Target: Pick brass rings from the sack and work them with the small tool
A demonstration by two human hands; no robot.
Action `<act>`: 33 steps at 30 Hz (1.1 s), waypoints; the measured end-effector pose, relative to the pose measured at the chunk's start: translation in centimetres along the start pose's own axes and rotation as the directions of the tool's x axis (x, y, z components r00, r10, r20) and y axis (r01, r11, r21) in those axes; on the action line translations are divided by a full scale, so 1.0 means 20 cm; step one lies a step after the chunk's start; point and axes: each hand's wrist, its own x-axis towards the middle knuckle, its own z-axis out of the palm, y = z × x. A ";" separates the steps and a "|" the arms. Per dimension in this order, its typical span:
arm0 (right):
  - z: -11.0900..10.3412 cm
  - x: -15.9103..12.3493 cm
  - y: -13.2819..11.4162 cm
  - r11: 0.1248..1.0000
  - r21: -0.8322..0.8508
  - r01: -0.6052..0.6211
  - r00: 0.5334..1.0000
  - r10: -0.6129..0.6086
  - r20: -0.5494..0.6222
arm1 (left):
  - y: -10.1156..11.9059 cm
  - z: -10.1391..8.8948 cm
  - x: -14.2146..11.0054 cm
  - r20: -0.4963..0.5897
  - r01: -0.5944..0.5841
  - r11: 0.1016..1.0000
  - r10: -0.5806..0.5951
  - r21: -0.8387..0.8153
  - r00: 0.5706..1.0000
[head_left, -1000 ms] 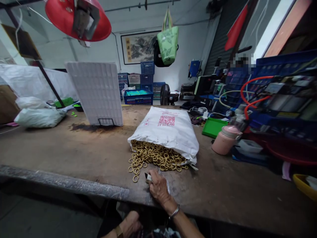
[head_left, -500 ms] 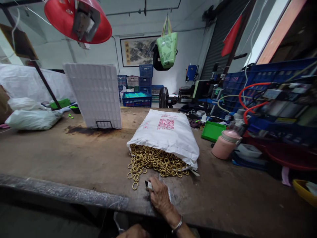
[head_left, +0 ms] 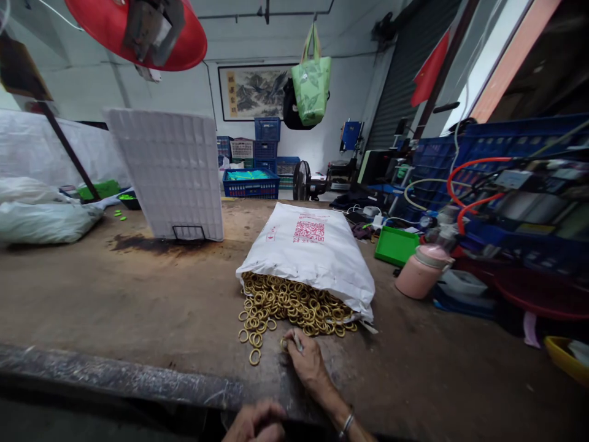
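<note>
My right hand [head_left: 307, 362] rests on the worn wooden table [head_left: 138, 294], fingers closed around a small flat tool whose tip sticks out at the pile of brass rings [head_left: 289, 304]. The rings spill from the open mouth of a white sack [head_left: 310, 248] with red print, lying flat just beyond the hand. A few loose rings [head_left: 254, 356] lie to the hand's left. My left hand [head_left: 255, 423] sits below the table's front edge at the bottom of the view, its fingers curled; whether it holds anything is hidden.
A white gridded tray [head_left: 168, 172] stands upright on a wire stand at the back left. A pink jar [head_left: 421, 270] and a green tray [head_left: 396, 245] sit to the right, before blue crates with hoses. White bags [head_left: 41, 218] lie far left. A red lamp shade [head_left: 138, 31] hangs overhead.
My right hand has slid forward and slightly right, up to the edge of the ring pile, and turned the tool. My left hand has come up a little at the bottom edge.
</note>
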 end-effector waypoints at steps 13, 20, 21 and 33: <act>0.03 -0.09 -0.05 0.722 0.477 -0.501 0.861 0.361 0.358 | -0.03 -0.01 0.26 -0.187 -0.450 0.869 0.486 0.205 0.854; 0.03 -0.11 -0.11 0.678 0.403 -0.614 0.783 0.460 0.419 | -0.02 -0.03 0.24 -0.233 -0.340 0.921 0.378 0.187 0.896; 0.03 -0.11 -0.10 0.696 0.402 -0.595 0.800 0.462 0.383 | -0.01 -0.04 0.24 -0.250 -0.325 0.924 0.370 0.202 0.895; 0.01 -0.11 -0.11 0.936 0.127 -0.328 0.935 0.303 0.183 | 0.01 -0.04 0.27 -0.276 -0.315 0.879 0.422 0.357 0.864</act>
